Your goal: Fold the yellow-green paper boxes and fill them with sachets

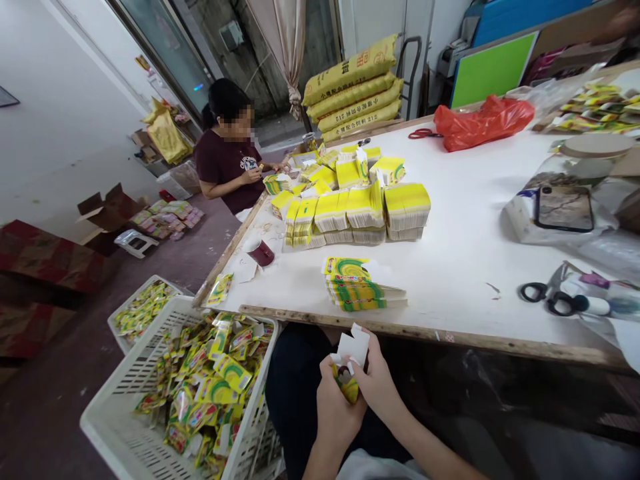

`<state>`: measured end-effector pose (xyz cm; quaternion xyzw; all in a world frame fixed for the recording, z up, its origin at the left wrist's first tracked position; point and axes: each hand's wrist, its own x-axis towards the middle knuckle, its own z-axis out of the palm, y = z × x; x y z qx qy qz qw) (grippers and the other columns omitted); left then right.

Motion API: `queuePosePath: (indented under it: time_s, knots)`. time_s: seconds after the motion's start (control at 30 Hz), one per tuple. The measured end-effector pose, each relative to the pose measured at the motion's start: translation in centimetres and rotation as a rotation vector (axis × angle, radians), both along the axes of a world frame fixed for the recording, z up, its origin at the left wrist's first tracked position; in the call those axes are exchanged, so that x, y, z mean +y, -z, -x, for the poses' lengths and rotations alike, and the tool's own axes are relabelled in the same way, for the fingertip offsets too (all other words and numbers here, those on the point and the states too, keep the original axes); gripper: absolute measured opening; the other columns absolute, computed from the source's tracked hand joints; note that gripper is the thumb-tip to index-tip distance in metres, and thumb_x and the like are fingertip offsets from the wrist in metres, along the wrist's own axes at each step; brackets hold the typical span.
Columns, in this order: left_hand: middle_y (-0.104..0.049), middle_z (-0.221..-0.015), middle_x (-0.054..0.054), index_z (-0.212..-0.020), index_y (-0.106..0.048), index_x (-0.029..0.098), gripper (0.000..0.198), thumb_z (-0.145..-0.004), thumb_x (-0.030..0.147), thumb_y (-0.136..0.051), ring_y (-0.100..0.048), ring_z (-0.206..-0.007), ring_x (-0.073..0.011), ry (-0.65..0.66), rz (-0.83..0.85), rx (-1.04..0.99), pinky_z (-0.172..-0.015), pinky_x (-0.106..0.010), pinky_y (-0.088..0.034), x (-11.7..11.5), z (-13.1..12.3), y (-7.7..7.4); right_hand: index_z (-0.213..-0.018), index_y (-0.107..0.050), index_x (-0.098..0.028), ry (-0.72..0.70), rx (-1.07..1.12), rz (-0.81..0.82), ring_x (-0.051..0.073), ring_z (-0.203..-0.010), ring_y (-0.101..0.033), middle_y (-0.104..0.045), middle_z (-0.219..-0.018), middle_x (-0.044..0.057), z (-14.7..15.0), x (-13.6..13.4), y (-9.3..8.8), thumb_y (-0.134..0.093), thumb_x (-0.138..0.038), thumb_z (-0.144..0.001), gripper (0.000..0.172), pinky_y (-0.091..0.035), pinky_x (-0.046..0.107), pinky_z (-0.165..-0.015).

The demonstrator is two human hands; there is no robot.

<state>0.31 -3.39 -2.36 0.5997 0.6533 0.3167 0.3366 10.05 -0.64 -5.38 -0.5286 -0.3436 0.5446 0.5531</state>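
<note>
Both my hands hold one small yellow-green carton (pixel 349 363) with white flaps open at the top, low over my lap below the table edge. My left hand (pixel 334 407) grips its lower part and my right hand (pixel 379 381) pinches its upper side near the flaps. Just above, on the white table (pixel 465 267), lies a short stack of flat yellow-green carton blanks (pixel 361 285). Farther back stand several rows of bundled yellow blanks (pixel 356 210).
A white plastic crate (pixel 125 427) full of folded cartons sits at my left, a second one (pixel 143 307) behind it. Another person (pixel 227 157) sits at the table's far left. Black scissors (pixel 550 298), a phone (pixel 564 208), a red bag (pixel 480 121) and stacked yellow sacks (pixel 356 90) are around.
</note>
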Motion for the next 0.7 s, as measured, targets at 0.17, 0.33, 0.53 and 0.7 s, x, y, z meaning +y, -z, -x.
queuePosePath:
  time_s: [0.17,0.33,0.53,0.7]
  knots:
    - [-0.067,-0.092,-0.005,-0.111,-0.042,0.021,0.049,-0.069,0.025,-0.067,-0.066,-0.077,-0.0220,0.019,-0.030,0.012,-0.069,-0.031,-0.048,-0.2,0.2,0.0,-0.145,-0.024,-0.022,0.033,0.232,0.039,0.027,-0.107,-0.067,-0.065,-0.121,0.012,1.0,0.0,1.4,-0.074,-0.029,-0.064,0.096,-0.054,0.044,-0.095]
    - [-0.067,-0.093,-0.005,-0.119,-0.038,0.021,0.059,-0.069,0.023,-0.069,-0.066,-0.077,-0.0217,0.065,0.012,-0.042,-0.069,-0.031,-0.049,-0.2,1.0,0.2,-0.145,-0.042,-0.021,-0.137,0.126,-0.067,0.029,-0.119,-0.062,-0.065,-0.128,0.014,0.4,-1.2,0.6,-0.062,-0.032,-0.081,0.068,-0.046,0.050,-0.106]
    - [-0.061,-0.104,-0.009,-0.111,-0.049,0.020,0.045,-0.070,0.017,-0.068,-0.065,-0.083,-0.0215,0.159,-0.016,-0.146,-0.075,-0.033,-0.051,0.3,0.9,0.7,-0.141,-0.055,-0.023,-0.478,-0.254,-0.343,0.026,-0.138,-0.046,-0.050,-0.148,0.008,-2.0,-1.8,-0.9,-0.049,-0.009,-0.080,0.062,-0.033,0.049,-0.118]
    - [-0.061,-0.114,-0.011,-0.123,-0.046,0.019,0.057,-0.071,0.018,-0.069,-0.063,-0.103,-0.0253,0.110,-0.030,-0.054,-0.091,-0.039,-0.050,0.5,1.4,0.7,-0.142,-0.054,-0.023,-0.415,-0.367,-0.364,0.022,-0.142,-0.041,-0.045,-0.152,0.007,-3.6,-0.2,0.4,-0.041,-0.002,-0.078,0.068,-0.030,0.046,-0.119]
